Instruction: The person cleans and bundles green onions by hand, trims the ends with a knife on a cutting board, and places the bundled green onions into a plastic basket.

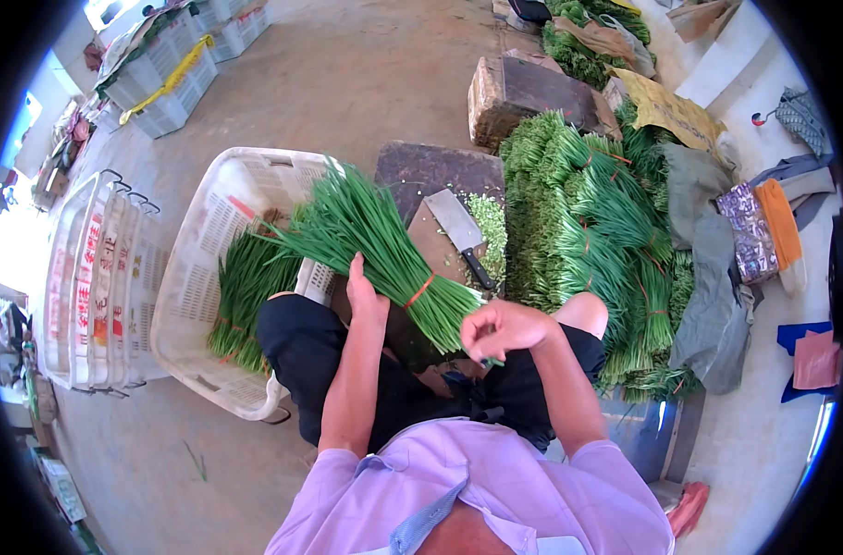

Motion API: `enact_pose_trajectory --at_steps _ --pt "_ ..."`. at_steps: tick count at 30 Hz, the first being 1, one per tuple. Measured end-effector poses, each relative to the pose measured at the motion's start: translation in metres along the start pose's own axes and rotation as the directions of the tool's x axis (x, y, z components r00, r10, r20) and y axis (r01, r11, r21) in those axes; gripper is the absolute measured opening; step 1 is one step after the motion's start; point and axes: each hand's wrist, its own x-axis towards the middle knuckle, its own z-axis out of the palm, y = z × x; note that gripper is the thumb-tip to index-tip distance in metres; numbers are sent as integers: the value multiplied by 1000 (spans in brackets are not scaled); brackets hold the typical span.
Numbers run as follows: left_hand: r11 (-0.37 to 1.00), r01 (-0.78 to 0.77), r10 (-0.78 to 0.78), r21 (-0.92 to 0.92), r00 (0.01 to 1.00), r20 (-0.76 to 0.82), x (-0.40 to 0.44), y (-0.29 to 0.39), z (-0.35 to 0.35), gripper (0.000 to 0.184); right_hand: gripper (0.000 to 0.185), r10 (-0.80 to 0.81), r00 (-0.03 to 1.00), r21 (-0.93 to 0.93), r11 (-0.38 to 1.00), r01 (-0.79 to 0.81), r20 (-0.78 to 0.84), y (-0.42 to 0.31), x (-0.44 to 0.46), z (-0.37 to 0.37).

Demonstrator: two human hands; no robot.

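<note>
A large bunch of green chives (384, 236), tied with an orange-red band (419, 289), lies slanted over my lap, its leaf tips toward the basket. My left hand (364, 294) grips it from the left side, the fingers partly hidden behind the stalks. Just off the pale cut ends is my right hand (506, 330), closed with curled fingers. A short bit of green stalk (492, 363) shows beneath those fingers. Beyond the bunch, a cleaver (455, 220) with a black handle rests on a board (430, 242) beside chopped pale trimmings (488, 227).
At left stands a white plastic basket (188, 268) containing banded chive bunches (246, 301), beside nested white crates (102, 287). Many bunches (588, 222) are piled at right. A dark-topped box (541, 97) stands farther back, with covered crates (167, 79) at far left.
</note>
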Motion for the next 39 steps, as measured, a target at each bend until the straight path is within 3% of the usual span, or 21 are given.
enact_pose_trajectory --at_steps 1,3,5,7,8,11,13,14,15,17,22,23,25,26,27,29,31,33,34,36,39 --pt "1000 1 -1 -1 1000 -1 0 1 2 42 9 -4 992 25 1000 1 128 -3 -8 5" --pt "1000 -20 20 -15 1000 -19 1 2 5 42 12 -270 892 77 962 260 362 -7 -17 14" --pt "999 -39 39 -18 999 15 -1 4 6 43 16 -290 852 93 956 278 436 -11 -16 18" --pt "997 -80 80 4 997 -21 -1 7 9 44 24 29 951 -206 978 37 307 -25 -12 21" --pt "995 -96 97 32 995 -7 -4 8 11 44 28 42 984 -299 954 12 172 -20 -4 14" --pt "997 -70 66 34 992 107 2 2 3 45 59 -162 910 -484 874 -48 -381 0 37 -23" --pt "997 14 -27 72 983 181 -7 3 15 45 87 -257 749 -461 884 -72 -610 21 72 -40" --pt "995 56 -72 77 971 229 -7 1 17 45 102 -182 782 -451 881 -139 -596 21 84 -45" --pt "991 102 -122 88 957 264 -8 -1 13 44 100 -133 810 -383 916 -119 -571 32 97 -47" --pt "985 112 -151 135 931 331 0 -10 1 45 95 -337 818 -324 925 196 -467 39 114 -39" --pt "988 106 -143 114 908 393 -11 -7 3 56 85 -326 645 -141 936 322 -691 53 123 -26" --pt "988 106 -143 113 907 395 -10 -10 3 56 85 -328 644 -144 936 322 -692 51 122 -26" --pt "902 -213 8 375 878 479 -12 -19 8 64 83 -426 624 -335 904 266 -654 49 120 -28" --pt "919 -159 3 361 918 396 -13 -23 10 54 103 -327 718 -353 928 121 -614 49 118 -34" --pt "921 -150 -1 360 922 386 -13 -22 17 54 103 -315 723 -347 931 111 -615 47 117 -35" --pt "848 -112 -61 517 950 306 -21 -21 15 44 103 -428 707 -369 896 249 -563 45 114 -25" --pt "868 -108 -23 484 966 257 -22 -29 9 35 95 -386 634 -317 921 226 -670 53 124 -29" --pt "878 -221 90 424 947 308 -21 -35 9 31 85 -270 528 -334 942 -29 -805 59 128 -33" --pt "884 -237 112 404 945 308 -21 -35 9 27 85 -266 534 -333 943 -30 -802 63 127 -35" --pt "896 -226 118 382 951 286 -24 -33 10 27 72 -287 530 -172 951 256 -798 68 128 -41" --pt "910 -221 125 351 953 276 -24 -32 11 26 67 -295 508 -120 930 348 -809 78 132 -46"
